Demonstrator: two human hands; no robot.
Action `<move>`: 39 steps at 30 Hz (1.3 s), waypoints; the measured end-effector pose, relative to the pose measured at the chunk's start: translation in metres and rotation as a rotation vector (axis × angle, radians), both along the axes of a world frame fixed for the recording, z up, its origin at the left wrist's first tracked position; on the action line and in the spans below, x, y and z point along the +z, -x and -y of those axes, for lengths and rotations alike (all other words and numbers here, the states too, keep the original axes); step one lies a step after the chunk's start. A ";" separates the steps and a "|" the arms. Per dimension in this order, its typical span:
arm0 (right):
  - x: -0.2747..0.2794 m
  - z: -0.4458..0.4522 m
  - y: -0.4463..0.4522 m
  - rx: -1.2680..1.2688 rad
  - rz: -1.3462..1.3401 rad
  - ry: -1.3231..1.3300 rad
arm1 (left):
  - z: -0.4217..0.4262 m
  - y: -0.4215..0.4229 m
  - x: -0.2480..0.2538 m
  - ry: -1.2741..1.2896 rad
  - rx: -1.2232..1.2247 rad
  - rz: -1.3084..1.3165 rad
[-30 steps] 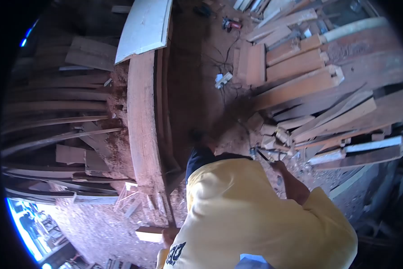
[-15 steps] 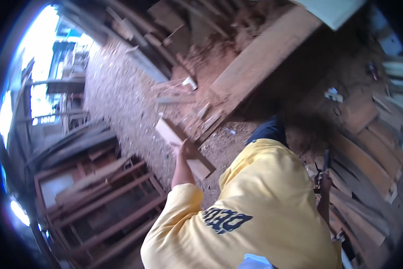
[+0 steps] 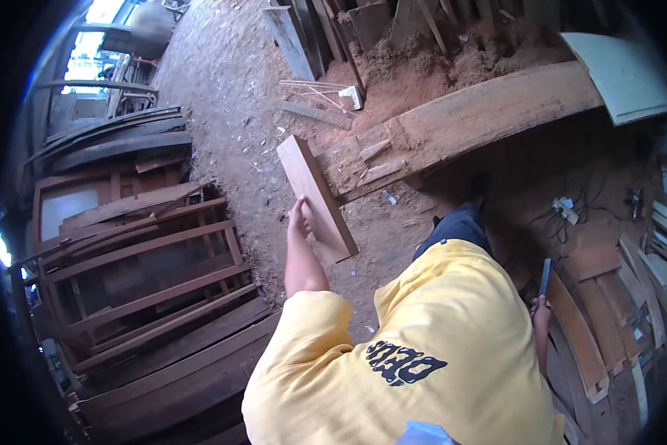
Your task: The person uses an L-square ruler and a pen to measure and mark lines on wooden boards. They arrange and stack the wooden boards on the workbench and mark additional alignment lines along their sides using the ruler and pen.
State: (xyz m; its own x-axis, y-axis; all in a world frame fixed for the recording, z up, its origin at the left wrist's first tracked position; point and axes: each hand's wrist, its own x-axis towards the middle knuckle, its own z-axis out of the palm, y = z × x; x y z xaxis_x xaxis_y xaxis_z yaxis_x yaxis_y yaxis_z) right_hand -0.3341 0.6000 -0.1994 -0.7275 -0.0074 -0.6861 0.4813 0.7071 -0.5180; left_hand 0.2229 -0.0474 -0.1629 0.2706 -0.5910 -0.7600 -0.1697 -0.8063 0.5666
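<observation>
My left hand (image 3: 298,220) grips a thick brown wooden board (image 3: 320,200) by its left edge, fingers wrapped round it. The board is held out in front of me, tilted, its upper end leaning left. At my right side my right hand (image 3: 541,305) is closed round a slim, flat blue-grey tool (image 3: 546,277), which points up out of the fist. The lower part of that tool is hidden, so its exact kind is unclear. Just beyond the held board lies a long, sawdust-covered plank (image 3: 452,122).
Stacked wooden frames (image 3: 140,274) stand on the left. Curved timber pieces (image 3: 582,334) lie on the right. A sawdust heap (image 3: 452,70) and a pale panel (image 3: 623,78) are at the back. Wood scraps (image 3: 382,163) and a cable with a white block (image 3: 565,211) lie about.
My view has turned, so the surroundings appear shifted and rotated. The board shows higher and steeper in my left hand. The tool in my right hand shows more clearly.
</observation>
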 end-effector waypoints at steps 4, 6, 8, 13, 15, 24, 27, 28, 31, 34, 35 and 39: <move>-0.051 -0.043 -0.007 -0.054 0.014 0.027 | -0.043 -0.009 0.006 -0.229 -0.086 -0.237; -0.057 -0.053 -0.022 -0.040 -0.003 0.037 | -0.064 -0.004 -0.002 -0.187 -0.107 -0.376; -0.070 -0.054 -0.025 -0.009 0.002 0.004 | -0.074 0.011 -0.002 -0.071 -0.074 -0.369; -0.069 -0.047 -0.018 -0.007 0.169 -0.020 | -0.066 -0.014 -0.032 0.291 -0.027 0.100; -0.033 -0.009 -0.011 0.092 0.211 -0.077 | -0.068 0.017 0.014 0.267 -0.020 0.465; 0.020 0.111 0.018 0.255 -0.042 -0.002 | -0.060 0.137 0.011 -0.010 -0.335 1.436; 0.036 0.130 0.015 0.246 -0.083 0.009 | -0.074 0.142 0.018 0.091 -0.428 1.505; 0.041 0.132 0.011 0.273 -0.096 -0.005 | -0.075 0.133 0.015 0.140 -0.481 1.430; 0.018 0.115 0.009 0.257 -0.123 -0.002 | -0.068 0.106 0.037 0.243 -0.622 1.166; -0.015 0.068 -0.004 0.013 -0.024 0.262 | -0.055 0.057 0.013 0.422 -0.479 1.056; -0.020 0.064 -0.015 -0.031 -0.050 0.251 | -0.046 0.039 -0.002 0.476 -0.390 0.814; -0.025 0.040 -0.048 0.057 -0.150 -0.093 | -0.046 0.060 0.013 0.569 -0.283 0.451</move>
State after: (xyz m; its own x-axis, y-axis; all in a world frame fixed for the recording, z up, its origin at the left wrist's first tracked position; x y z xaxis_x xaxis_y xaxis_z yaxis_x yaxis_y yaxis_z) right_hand -0.2857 0.5599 -0.2248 -0.8217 0.0064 -0.5699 0.3613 0.7791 -0.5122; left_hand 0.1631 -0.0015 -0.1501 0.2622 -0.9497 -0.1714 -0.6383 -0.3039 0.7073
